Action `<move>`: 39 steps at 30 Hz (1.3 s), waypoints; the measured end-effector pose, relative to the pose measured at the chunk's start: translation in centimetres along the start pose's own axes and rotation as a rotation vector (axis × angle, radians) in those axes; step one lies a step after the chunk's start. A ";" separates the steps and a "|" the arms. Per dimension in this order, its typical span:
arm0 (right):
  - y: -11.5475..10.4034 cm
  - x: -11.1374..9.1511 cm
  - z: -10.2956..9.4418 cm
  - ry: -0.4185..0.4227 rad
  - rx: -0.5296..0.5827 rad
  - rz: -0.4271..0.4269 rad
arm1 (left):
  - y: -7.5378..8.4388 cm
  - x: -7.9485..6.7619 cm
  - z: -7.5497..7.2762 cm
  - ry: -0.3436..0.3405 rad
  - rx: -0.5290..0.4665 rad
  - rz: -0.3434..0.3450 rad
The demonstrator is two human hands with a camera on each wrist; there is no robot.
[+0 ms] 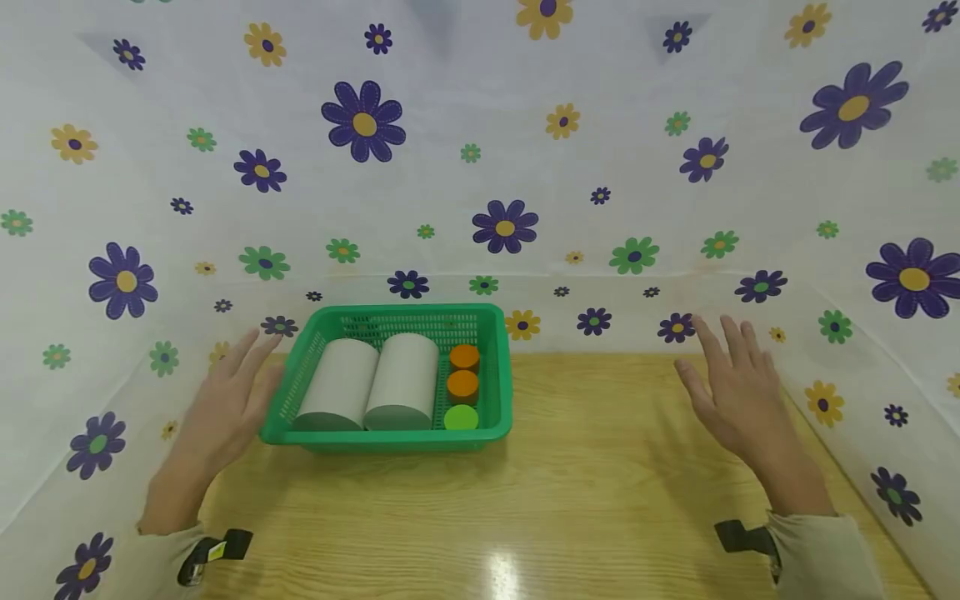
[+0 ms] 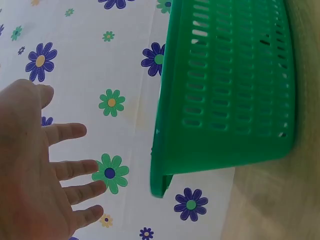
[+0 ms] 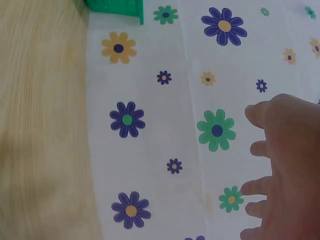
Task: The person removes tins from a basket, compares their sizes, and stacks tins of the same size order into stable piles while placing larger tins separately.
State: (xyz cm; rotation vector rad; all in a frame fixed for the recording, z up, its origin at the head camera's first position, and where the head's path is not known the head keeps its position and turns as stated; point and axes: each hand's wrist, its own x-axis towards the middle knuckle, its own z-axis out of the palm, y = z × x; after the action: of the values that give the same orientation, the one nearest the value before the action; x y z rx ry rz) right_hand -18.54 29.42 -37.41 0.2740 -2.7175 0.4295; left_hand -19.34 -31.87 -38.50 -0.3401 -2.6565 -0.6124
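Observation:
A green plastic basket (image 1: 386, 443) with slotted walls stands on the table, left of centre in the head view. Inside lie two white cylinders (image 1: 335, 383) side by side. Along the basket's right wall sit two orange round pieces (image 1: 462, 385) and a lime-green round piece (image 1: 461, 417). My left hand (image 1: 227, 404) hovers by the basket's left side, fingers spread and holding nothing; the left wrist view shows it apart from the basket wall (image 2: 230, 90). Well to the right of the basket, my right hand (image 1: 738, 396) is raised over the table with fingers extended, also holding nothing.
The wooden table (image 1: 585, 483) carries the basket near its back edge. A white cloth (image 1: 450, 92) printed with purple, yellow and green flowers rises behind it and along both sides. Dark straps (image 1: 217, 550) circle both wrists over light sleeves.

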 end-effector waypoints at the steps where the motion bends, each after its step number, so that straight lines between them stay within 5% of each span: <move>1: -0.2 -0.1 0.2 0.013 0.014 -0.003 | 0.2 -0.2 0.1 0.007 -0.039 -0.001; 6: -1.3 -0.3 1.4 0.061 0.096 -0.013 | 0.7 -1.3 0.9 0.057 -0.155 0.027; 19: -4.1 -1.0 3.0 0.123 0.357 0.005 | 1.6 -3.2 3.0 0.128 -0.231 0.067; 28: -4.8 -0.7 4.3 0.110 0.420 -0.007 | 0.5 -4.1 3.6 -0.044 -0.273 0.205; 39: -6.7 -0.1 6.0 0.218 0.468 -0.096 | 1.0 -3.4 5.2 -0.045 -0.325 0.258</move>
State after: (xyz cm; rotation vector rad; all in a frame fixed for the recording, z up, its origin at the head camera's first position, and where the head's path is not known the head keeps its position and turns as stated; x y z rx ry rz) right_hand -18.76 21.17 -41.07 0.4489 -2.3513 1.0030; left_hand -17.62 -29.05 -43.87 -0.7821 -2.4912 -0.9590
